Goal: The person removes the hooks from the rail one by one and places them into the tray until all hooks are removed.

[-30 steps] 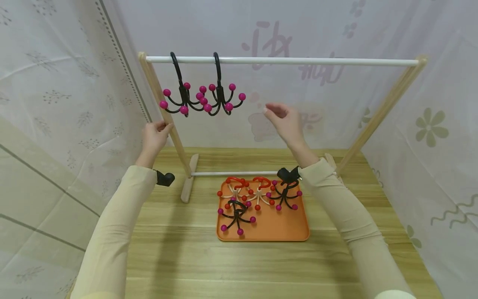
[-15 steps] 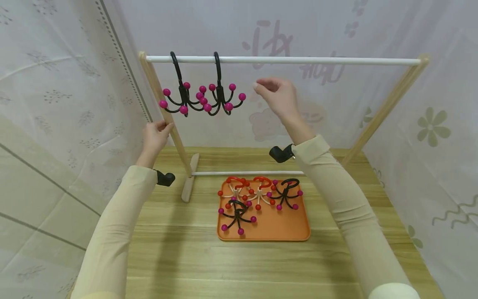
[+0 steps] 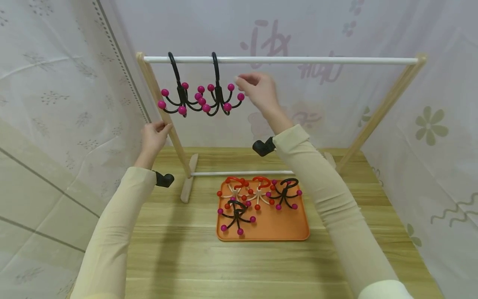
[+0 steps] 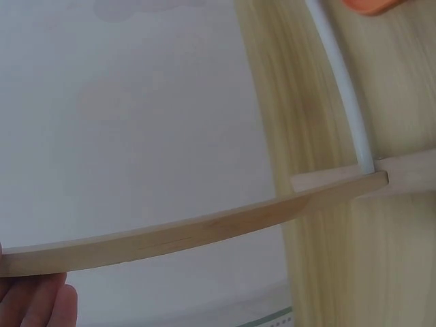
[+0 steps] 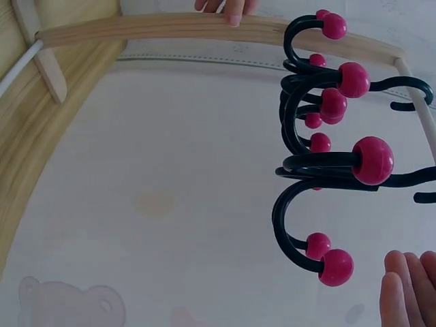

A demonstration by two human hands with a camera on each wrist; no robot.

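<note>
My left hand (image 3: 154,136) grips the left wooden post (image 3: 178,144) of a clothes rack below the hangers; the left wrist view shows its fingers against that post (image 4: 177,235). Two black swivel hook hangers with magenta balls hang from the white top rail (image 3: 317,61): a left hanger (image 3: 181,94) and a right hanger (image 3: 219,93). Just right of the latter, my right hand (image 3: 259,90) is raised with nothing in it, fingers loosely bent. In the right wrist view, its fingers (image 5: 405,289) are apart from the hanger's arms.
On the wooden tabletop (image 3: 209,265), an orange tray (image 3: 276,226) holds two black hangers with magenta balls and two cream hangers with red hooks. A white lower bar (image 3: 239,173) runs behind it. A patterned white curtain (image 3: 373,25) stands behind the rack.
My right hand has risen and moved left toward the right hanging hanger. My left hand stays at the post, and the hangers keep their places.
</note>
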